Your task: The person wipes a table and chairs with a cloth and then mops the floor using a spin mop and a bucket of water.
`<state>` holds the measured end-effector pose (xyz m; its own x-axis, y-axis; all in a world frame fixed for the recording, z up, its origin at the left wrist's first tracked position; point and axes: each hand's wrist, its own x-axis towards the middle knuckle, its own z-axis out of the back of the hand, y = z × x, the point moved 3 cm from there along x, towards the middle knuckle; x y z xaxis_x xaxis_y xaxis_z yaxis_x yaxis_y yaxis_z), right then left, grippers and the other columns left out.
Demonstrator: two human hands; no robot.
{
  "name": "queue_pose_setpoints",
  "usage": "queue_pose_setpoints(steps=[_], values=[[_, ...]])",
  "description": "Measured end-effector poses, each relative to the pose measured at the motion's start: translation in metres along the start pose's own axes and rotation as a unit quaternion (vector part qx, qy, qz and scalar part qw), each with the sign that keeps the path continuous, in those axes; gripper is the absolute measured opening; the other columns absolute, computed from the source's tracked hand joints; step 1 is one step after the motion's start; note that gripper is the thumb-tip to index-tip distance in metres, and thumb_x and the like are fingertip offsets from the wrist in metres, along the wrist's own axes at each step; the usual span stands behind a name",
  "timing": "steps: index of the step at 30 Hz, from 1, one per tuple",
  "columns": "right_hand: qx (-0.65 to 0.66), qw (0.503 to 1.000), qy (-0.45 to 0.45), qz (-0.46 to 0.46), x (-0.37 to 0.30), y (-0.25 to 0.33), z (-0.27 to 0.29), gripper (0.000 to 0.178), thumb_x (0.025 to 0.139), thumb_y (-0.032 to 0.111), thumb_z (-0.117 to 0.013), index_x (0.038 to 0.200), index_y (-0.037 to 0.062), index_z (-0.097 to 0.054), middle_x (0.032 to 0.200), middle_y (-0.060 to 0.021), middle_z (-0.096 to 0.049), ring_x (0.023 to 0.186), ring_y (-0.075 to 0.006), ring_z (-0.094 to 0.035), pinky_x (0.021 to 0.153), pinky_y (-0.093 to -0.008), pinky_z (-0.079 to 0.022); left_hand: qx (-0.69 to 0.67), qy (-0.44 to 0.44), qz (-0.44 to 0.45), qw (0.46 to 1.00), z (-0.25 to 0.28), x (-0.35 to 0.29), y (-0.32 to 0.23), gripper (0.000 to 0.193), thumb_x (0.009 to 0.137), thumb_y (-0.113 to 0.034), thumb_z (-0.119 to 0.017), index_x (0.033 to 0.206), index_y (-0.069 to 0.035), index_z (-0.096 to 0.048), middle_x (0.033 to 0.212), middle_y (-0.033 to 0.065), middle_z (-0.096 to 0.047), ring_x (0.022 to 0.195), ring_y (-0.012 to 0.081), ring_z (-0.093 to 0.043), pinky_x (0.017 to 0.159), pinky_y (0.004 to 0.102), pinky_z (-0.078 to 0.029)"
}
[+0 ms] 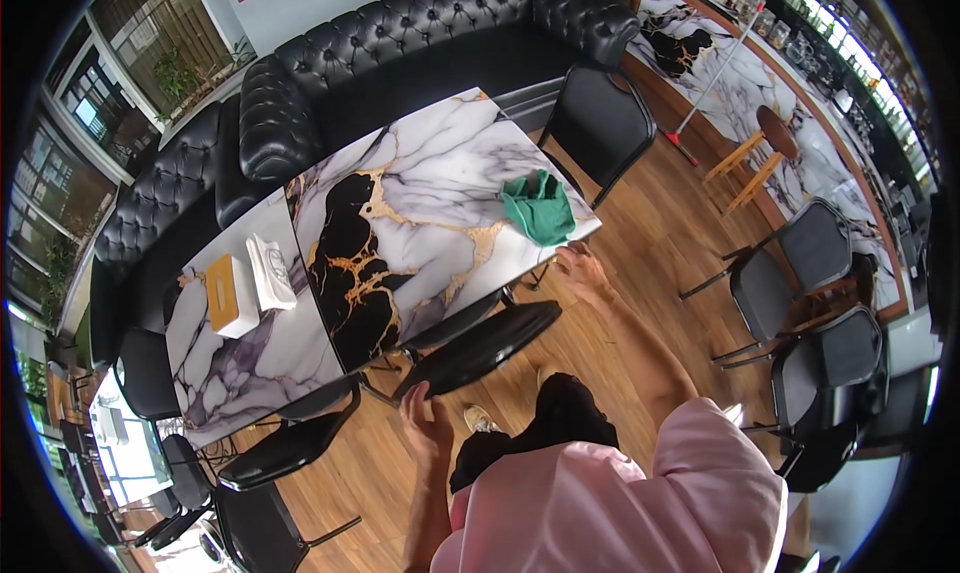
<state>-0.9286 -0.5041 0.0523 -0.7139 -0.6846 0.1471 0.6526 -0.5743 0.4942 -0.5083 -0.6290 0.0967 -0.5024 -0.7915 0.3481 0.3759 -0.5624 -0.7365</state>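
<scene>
A crumpled green cloth [540, 209] lies near the right end of the marble-patterned table [440, 173]. Just off the table's near right corner is my right hand [582, 271], its fingers apart and slightly bent, with nothing in it. A small gap separates it from the cloth. Lower down, my left hand [426, 425] hangs with loosely spread fingers and holds nothing. It is beside the back of a black chair [485, 348] pushed in at the table; whether the fingertips touch the chair I cannot tell.
On the adjoining marble-patterned table [215, 373] stand a tissue box [232, 298] with a wooden top and a folded white item [270, 273]. A black tufted sofa [420, 48] runs behind. At right are a squeegee [715, 88], a wooden stool [770, 148] and several black chairs [775, 283].
</scene>
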Motion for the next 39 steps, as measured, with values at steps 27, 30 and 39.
queue_pose_setpoints(steps=[27, 30, 39], values=[[-0.094, 0.930, 0.166, 0.313, 0.217, -0.059, -0.120, 0.062, 0.087, 0.037, -0.071, 0.141, 0.0126, -0.053, 0.146, -0.0188, -0.043, 0.133, -0.0444, -0.040, 0.106, -0.0600, -0.033, 0.324, -0.282, 0.236, 0.872, -0.079, 0.033, -0.084, 0.048, 0.079, -0.008, -0.070, 0.126, -0.007, -0.060, 0.122, 0.0151, -0.062, 0.117, 0.0356, -0.057, 0.105, 0.0501, -0.041], [-0.125, 0.929, 0.234, 0.260, 0.239, -0.070, -0.127, 0.058, 0.084, 0.028, -0.075, 0.135, 0.0065, -0.057, 0.136, -0.0189, -0.055, 0.122, -0.0392, -0.054, 0.098, -0.0502, -0.045, 0.327, -0.333, 0.220, 0.857, -0.086, 0.004, -0.145, 0.047, 0.082, -0.008, -0.067, 0.129, -0.007, -0.058, 0.124, 0.0165, -0.061, 0.117, 0.0368, -0.056, 0.105, 0.0519, -0.041], [0.452, 0.838, 0.267, 0.147, 0.176, 0.037, -0.110, 0.067, 0.097, 0.054, -0.060, 0.131, -0.0039, -0.060, 0.120, -0.0142, -0.066, 0.101, -0.0257, -0.064, 0.084, -0.0381, -0.053, 0.102, -0.457, 0.521, 0.713, -0.208, -0.352, -0.226, 0.028, 0.091, -0.014, -0.062, 0.117, -0.004, -0.067, 0.113, 0.0180, -0.067, 0.098, 0.0365, -0.067, 0.084, 0.0422, -0.055]])
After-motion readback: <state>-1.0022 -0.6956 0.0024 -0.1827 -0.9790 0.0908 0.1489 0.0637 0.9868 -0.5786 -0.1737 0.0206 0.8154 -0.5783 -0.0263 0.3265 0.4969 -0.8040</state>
